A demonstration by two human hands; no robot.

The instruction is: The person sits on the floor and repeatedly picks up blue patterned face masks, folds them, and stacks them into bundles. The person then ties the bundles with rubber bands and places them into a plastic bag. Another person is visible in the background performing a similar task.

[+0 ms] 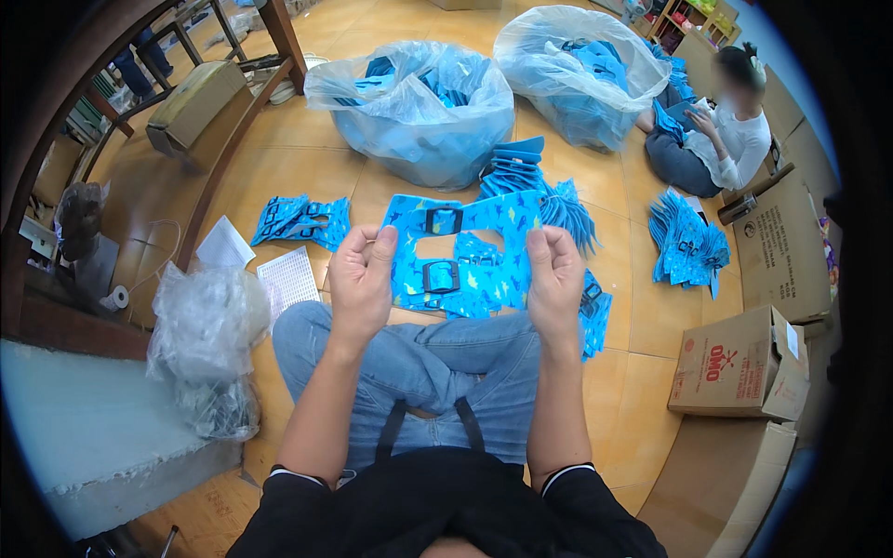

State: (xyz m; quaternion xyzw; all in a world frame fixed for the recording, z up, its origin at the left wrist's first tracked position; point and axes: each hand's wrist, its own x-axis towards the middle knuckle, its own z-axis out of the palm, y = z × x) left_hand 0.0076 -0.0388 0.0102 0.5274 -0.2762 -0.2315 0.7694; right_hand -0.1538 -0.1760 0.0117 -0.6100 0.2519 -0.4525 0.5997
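Observation:
I hold a flat blue fabric piece (513, 221) with a printed pattern up over my crossed legs, stretched between both hands. It has a wide cut-out in its middle and two black buckles, an upper buckle (444, 220) and a lower buckle (441, 276). My left hand (361, 284) pinches its left edge with the thumb on top. At the right edge my right hand (556, 279) grips it the same way. Other blue pieces show partly through and behind it. A small pile of blue buckled pieces (595, 316) lies by my right knee.
Two clear plastic bags, a left bag (419, 139) and a right bag (595, 102), hold blue pieces. Blue bundles (302, 223) (688, 240) lie on the tiles. Printed paper (290, 279) and crumpled plastic (205, 321) are at left, cardboard boxes (730, 363) at right. Another person (744, 139) sits far right.

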